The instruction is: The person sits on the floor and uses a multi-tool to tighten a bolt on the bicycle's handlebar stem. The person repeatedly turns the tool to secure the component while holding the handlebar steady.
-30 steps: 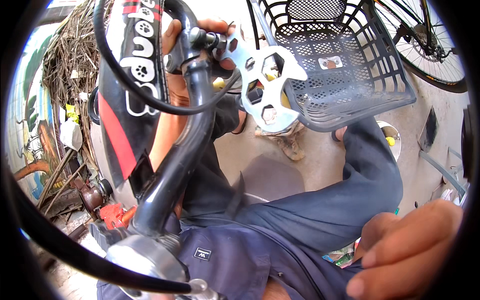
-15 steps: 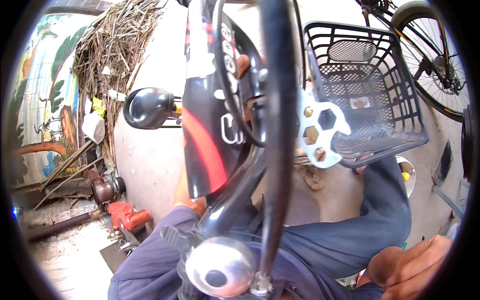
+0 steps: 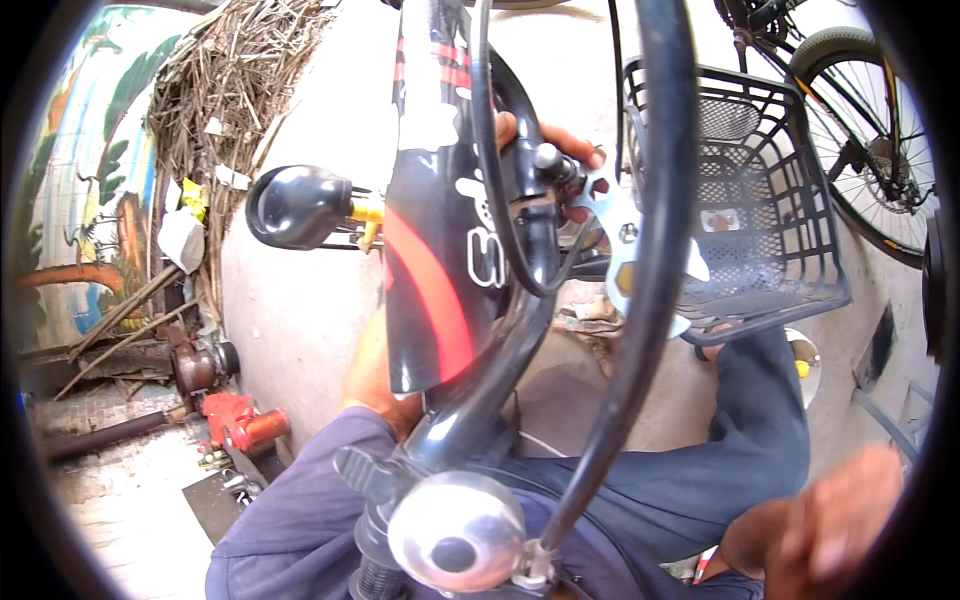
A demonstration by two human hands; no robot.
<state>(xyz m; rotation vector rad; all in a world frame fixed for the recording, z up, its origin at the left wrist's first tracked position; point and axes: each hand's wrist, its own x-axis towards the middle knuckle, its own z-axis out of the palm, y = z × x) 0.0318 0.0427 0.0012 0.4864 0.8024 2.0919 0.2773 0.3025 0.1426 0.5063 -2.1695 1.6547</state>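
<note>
In front of me stands a bicycle with a black and red frame tube. My left hand reaches behind it, its fingers wrapped around the thin black tube beside a clamp and bolt. Its fingertips lie against the end of a silvery multi-hole wrench; the palm is hidden, and whether they grip the wrench is unclear. A black cable crosses in front of that wrench. My right hand, smeared by motion, is at the lower right above my leg. I cannot make out anything in it.
A silver bell sits on the handlebar close to me. Right of the frame is a black plastic basket, with another bicycle's wheel beyond. Dry stalks and a red metal tool lie left.
The frame, bell and cable have shifted right in view, and more left-hand fingers show beside the clamp. My right hand has become blurred at the lower right.
</note>
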